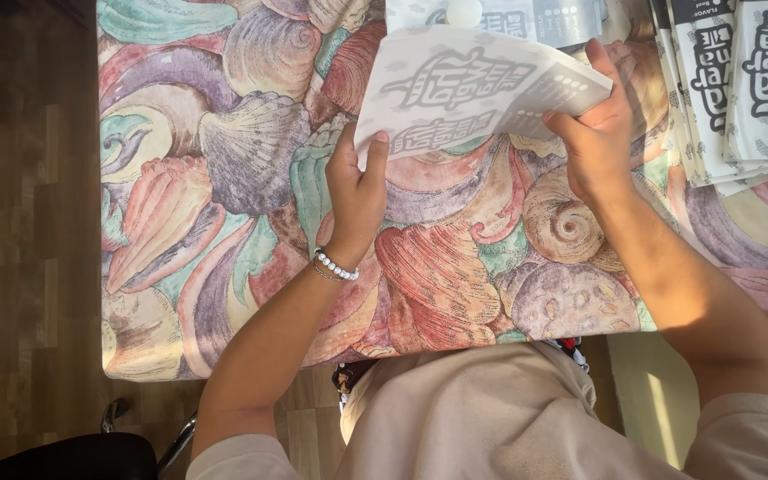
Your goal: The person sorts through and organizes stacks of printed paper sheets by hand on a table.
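Note:
Both hands hold one white paper sheet (473, 93) with grey printing above the table. My left hand (355, 187) pinches its lower left corner, thumb on top; a bead bracelet sits on that wrist. My right hand (599, 133) grips the sheet's right edge, fingers curled over it. The sheet is folded or bent, its lower part tucked under. Beneath it lies another printed white sheet (526, 18), partly hidden.
The table wears a cloth (224, 178) printed with large coloured seashells. A stack of printed white paper sheets (740, 89) lies at the right edge. Wooden floor (20, 222) shows on the left, and a dark chair part (73, 453) sits at bottom left.

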